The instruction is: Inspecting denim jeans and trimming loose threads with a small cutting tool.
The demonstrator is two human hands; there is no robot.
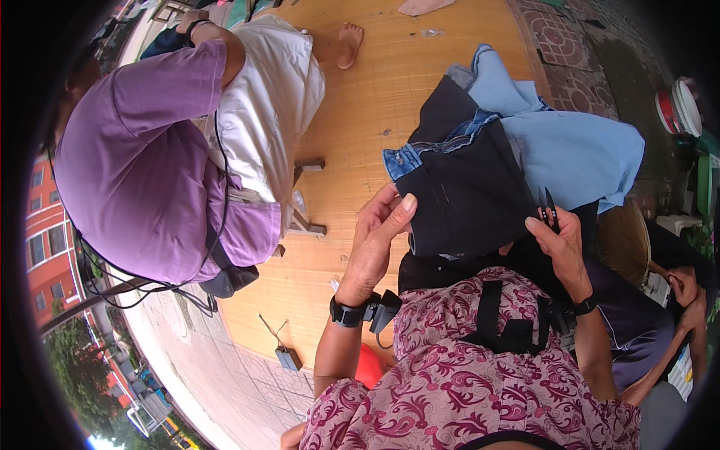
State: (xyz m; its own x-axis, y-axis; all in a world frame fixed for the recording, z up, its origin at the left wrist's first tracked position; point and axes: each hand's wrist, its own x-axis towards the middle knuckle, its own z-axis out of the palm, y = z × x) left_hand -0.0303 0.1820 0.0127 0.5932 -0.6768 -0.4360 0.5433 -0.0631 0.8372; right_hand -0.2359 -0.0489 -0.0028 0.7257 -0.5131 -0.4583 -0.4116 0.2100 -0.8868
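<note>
Across my lap lies a garment piece of dark navy cloth [469,199] with a faded blue denim band [403,161] along its upper edge. My left hand [379,232] pinches its left edge just below the band, thumb on top. Small black scissors [552,210] with the blades pointing up are in my right hand [562,244], which is closed round them at the cloth's right edge. Light blue denim [581,150] spreads out beyond the dark cloth, to the right and farther off. Some short orange-brown thread marks show on the dark cloth.
A co-worker in a purple shirt [142,157] sits at left with white cloth [262,97] over the lap. A woven mat [352,112] covers the ground. Another person's hands [682,289] and a straw broom [626,244] are at right. A small grey box [288,358] lies lower left.
</note>
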